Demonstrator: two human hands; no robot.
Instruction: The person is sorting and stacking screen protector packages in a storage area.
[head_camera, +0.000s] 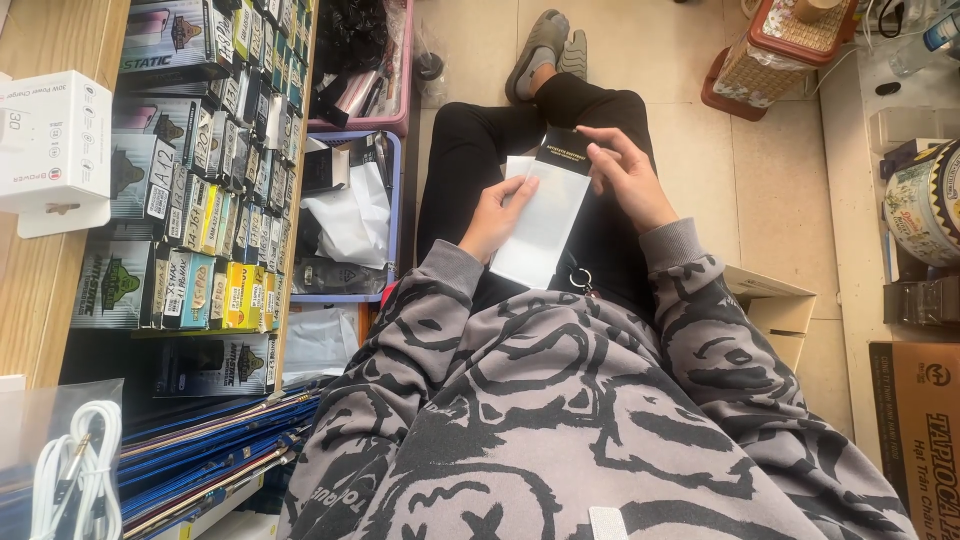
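Hands meet over the lap at the centre of the frame, both on a flat white packet with a black header strip (545, 215) that rests lengthwise on the person's black trousers (470, 160). The left hand (495, 215) curls its fingers over the packet's left edge, thumb on the white face, which pins it against the thigh. The right hand (630, 175) lies on the upper right corner, fingers loosely bent over the black strip, apparently steadying that end. Both hands grip it lightly rather than clench. Left of the legs, a blue plastic basket (392, 200) with similar white and black packets sits within easy reach, below a pink basket (405, 70). Rows of boxed phone accessories (220, 170) fill the shelf at left. A cardboard box (775, 310) stands at right.
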